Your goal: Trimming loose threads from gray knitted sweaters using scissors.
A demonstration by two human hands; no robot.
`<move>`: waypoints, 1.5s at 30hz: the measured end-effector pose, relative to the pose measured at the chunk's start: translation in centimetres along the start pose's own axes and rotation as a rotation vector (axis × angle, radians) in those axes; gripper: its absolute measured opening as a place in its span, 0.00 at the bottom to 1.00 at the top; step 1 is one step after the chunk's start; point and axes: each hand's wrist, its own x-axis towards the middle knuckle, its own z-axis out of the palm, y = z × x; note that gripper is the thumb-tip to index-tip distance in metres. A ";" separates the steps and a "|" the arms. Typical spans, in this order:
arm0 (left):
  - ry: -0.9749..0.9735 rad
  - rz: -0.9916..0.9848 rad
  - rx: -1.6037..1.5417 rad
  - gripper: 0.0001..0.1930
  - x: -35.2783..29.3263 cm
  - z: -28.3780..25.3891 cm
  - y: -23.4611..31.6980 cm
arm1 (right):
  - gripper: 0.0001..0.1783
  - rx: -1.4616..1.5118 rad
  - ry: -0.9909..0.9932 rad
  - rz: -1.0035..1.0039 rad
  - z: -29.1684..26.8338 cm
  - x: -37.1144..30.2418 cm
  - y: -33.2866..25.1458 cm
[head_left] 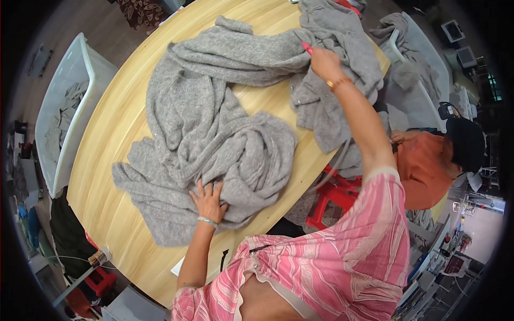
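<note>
A large heap of grey knitted garments point(187, 107) lies crumpled over the wooden table point(101, 214). My left hand point(208, 202) rests on the near part of the heap with its fingers spread and gripping nothing. Further off to the right, my right hand point(325, 62) is closed on a small pink-red tool point(307, 48), whose tip points to the far left. Its exact kind is hidden by my fingers. Below this hand is a second bunch of grey knit point(342, 32), which hangs over the table's right edge.
A pale plastic bin point(80, 59) with grey knitwear stands left of the table, and another bin point(428, 48) stands at the far right. A person in an orange top point(423, 171) sits at the right. Between us is a red stool point(326, 200).
</note>
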 end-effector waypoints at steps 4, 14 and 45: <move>-0.005 -0.162 -0.018 0.40 -2.1 0.6 -2.3 | 0.11 -0.144 -0.181 -0.080 3.8 2.2 -6.3; -0.182 -0.020 -0.676 0.38 -3.2 -5.7 -9.3 | 0.12 0.427 -0.557 -0.606 -0.7 -12.0 -16.2; 0.908 -0.525 -1.967 0.25 -27.7 -5.7 -10.1 | 0.18 1.088 -0.497 -0.159 -3.5 -28.6 -19.3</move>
